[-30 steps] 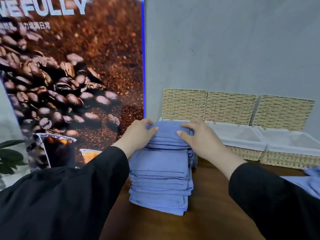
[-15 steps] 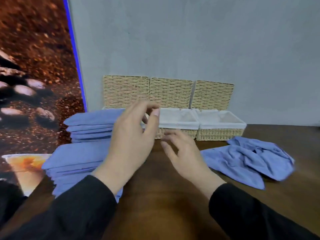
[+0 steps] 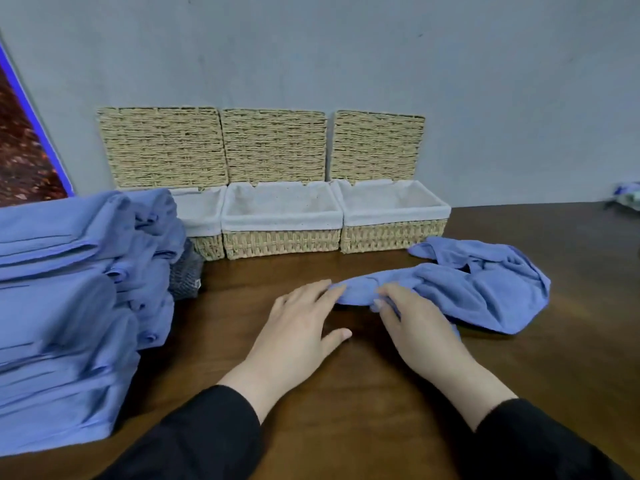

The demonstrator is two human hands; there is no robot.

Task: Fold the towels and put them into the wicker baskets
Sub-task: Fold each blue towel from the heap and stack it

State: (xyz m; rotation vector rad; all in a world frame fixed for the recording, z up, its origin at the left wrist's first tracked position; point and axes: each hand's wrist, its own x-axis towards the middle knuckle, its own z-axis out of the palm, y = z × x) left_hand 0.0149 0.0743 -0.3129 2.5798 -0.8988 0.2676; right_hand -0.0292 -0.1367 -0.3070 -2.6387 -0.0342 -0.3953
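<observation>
Loose towel [image 3: 478, 289]: crumpled, unfolded, lying on the table [image 3: 346, 393] in front of and right of the right-most basket [image 3: 393, 221]. Long axis runs roughly left-right w/ the towel's narrow left tip pointing toward the hands, bulk trailing off to the right.

Right hand [image 3: 420, 327] is the nearer one: it sits on the towel's left end, fingers curled into the cloth, looks like a pinch on the near edge, though the thumb is hidden so can't tell for sure. Left hand [image 3: 301, 327] is at the very tip of the towel, fingers spread and flat, fingertips touching or just beside the tip, holding nothing.

So the towel lies mostly right of and beyond both hands; next move prob. means dragging it left toward centre and spreading it flat before folding.

Left of the towel, beyond the hands: three lined baskets in a row, lids up against the wall, middle basket [image 3: 280, 223] and right one look empty. Far left of the towel: tall stack of folded towels [image 3: 69, 306], hiding part of the left basket [image 3: 202, 223].
</observation>
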